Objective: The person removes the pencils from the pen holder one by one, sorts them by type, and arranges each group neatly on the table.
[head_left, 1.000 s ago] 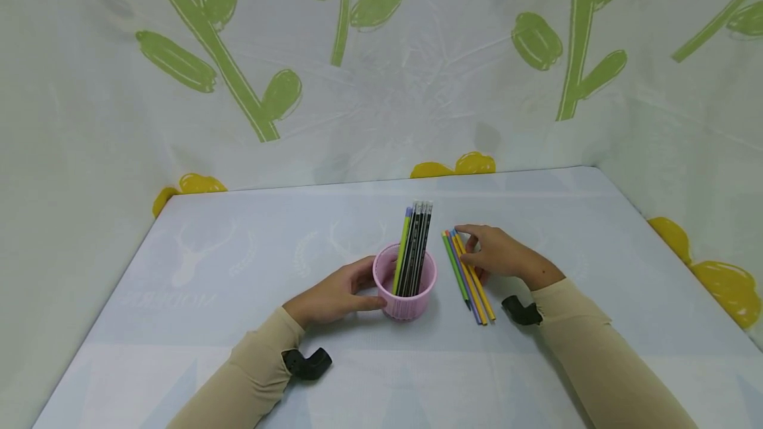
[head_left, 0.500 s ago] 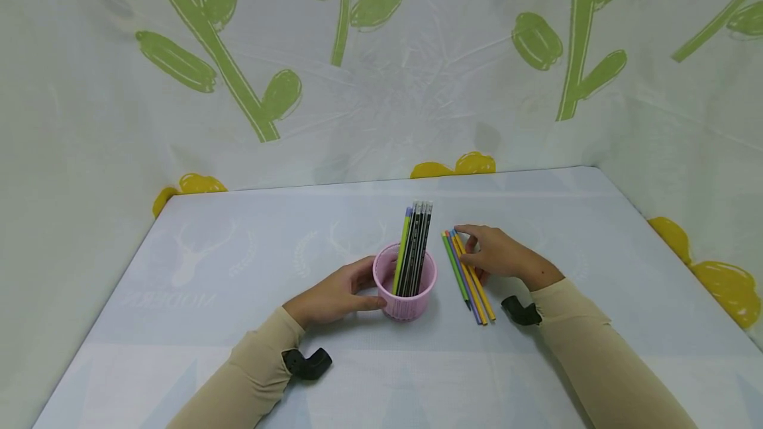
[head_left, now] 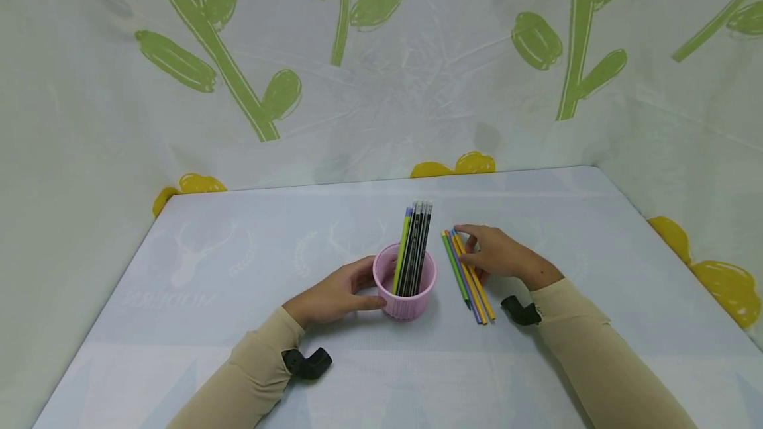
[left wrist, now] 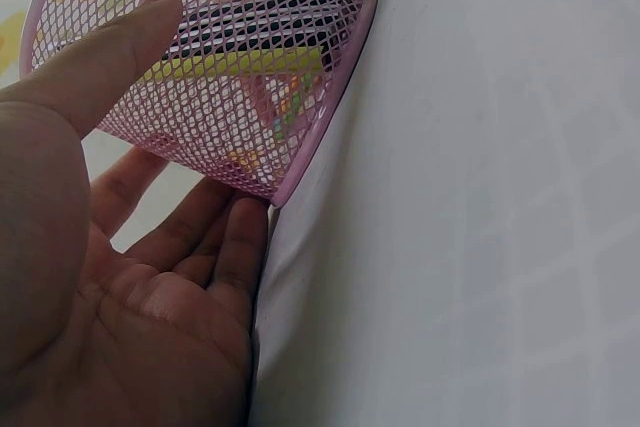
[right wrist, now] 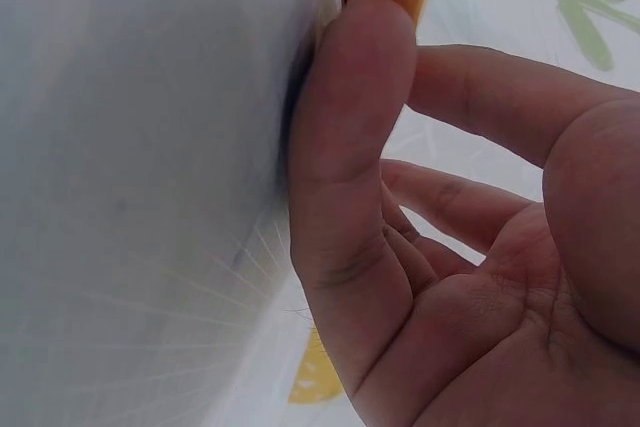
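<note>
Centrally, the left hand (head_left: 336,293) clasps a pink mesh pencil cup (head_left: 405,310); right of centre, yellow pencils (head_left: 486,303) touch the right hand (head_left: 503,255), grip unclear.

The person wears plain beige sleeves, long and soft — the left sleeve (head_left: 238,376) gathered in folds near its end, the right sleeve (head_left: 602,356) lying smoother. From the inner side of each juts a matt black stub, the left stub (head_left: 310,364) and right stub (head_left: 520,310) both short, blunt and bent like a pipe elbow — beyond them, the left hand (head_left: 330,294) and right hand (head_left: 502,258) are bare.
</note>
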